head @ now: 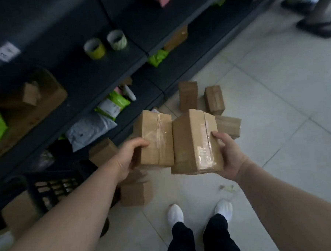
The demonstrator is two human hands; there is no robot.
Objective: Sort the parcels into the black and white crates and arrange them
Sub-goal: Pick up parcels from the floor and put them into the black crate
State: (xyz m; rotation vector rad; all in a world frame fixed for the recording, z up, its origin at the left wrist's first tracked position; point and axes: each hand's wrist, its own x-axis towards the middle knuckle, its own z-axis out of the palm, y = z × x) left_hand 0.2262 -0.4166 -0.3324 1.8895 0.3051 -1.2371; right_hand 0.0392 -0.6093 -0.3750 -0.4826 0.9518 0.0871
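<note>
As long axes point forward, left box (156, 138) sits in left hand (126, 158), right box (194, 144) in right hand (230, 157), fingers (217, 135) curled round each; three floor boxes (187, 96) (214, 99) (228, 125) beyond.

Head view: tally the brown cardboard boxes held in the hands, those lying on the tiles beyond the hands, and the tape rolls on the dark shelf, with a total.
Held boxes: 2, one gripped by the left hand, one by the right hand
Floor boxes on the tiles beyond the hands: 3
Tape rolls: 2
Total: 7
</note>
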